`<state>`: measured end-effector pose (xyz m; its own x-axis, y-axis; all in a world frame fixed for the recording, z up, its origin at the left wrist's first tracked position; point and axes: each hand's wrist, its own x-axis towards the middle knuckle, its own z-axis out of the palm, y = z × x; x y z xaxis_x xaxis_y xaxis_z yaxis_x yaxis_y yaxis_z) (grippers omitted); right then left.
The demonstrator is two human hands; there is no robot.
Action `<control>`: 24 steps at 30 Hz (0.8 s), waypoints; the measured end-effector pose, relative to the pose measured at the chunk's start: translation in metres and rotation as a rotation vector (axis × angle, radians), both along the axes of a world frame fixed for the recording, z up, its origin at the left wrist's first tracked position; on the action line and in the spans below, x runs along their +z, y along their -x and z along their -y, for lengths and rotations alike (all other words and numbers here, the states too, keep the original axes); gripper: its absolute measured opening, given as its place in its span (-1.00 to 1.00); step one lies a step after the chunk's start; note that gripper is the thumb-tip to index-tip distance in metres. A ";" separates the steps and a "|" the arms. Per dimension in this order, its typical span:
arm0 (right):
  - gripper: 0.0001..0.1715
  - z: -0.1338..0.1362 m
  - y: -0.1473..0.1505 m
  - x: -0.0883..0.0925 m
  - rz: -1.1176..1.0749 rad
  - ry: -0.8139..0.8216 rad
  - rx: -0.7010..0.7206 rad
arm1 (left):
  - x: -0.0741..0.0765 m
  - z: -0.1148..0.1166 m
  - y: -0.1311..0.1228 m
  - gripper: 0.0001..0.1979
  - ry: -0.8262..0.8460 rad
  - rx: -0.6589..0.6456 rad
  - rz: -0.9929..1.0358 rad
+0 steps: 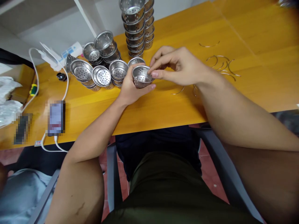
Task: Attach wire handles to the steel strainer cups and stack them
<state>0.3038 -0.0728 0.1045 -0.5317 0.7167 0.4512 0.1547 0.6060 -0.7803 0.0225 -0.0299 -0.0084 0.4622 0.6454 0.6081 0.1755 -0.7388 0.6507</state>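
A small perforated metal cup [142, 77] is held in my left hand [132, 88], its open top facing up and toward me. My right hand [174, 67] has its thumb and index finger pinched at the cup's right rim; whatever lies between those fingertips is too small to make out. Several similar cups [118, 70] stand close behind and to the left of my left hand. Thin curved metal wires [219, 63] lie on the table to the right of my right hand, and another wire [178, 91] lies below it.
Tall stacks of cups [135, 34] rise behind my hands. On the left are a phone [56, 118] with a white cable, a dark device [22, 128], a power strip [72, 51] and plastic bags [9, 109]. Another person's clothing [25, 193] shows at lower left.
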 end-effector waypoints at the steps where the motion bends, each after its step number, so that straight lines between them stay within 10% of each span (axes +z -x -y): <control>1: -0.36 -0.002 0.000 -0.005 0.015 -0.052 0.018 | 0.001 0.000 0.001 0.10 0.000 0.015 0.002; 7: -0.29 -0.011 0.009 -0.030 0.056 -0.060 0.097 | 0.004 0.004 0.003 0.22 0.049 0.061 -0.006; 24: -0.39 -0.009 0.011 -0.029 0.024 -0.130 0.033 | 0.008 0.014 0.000 0.09 0.032 0.000 0.021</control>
<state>0.2930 -0.0642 0.0751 -0.5658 0.6346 0.5265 0.1502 0.7071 -0.6910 0.0229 -0.0440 -0.0009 0.4496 0.6648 0.5966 0.1614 -0.7173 0.6778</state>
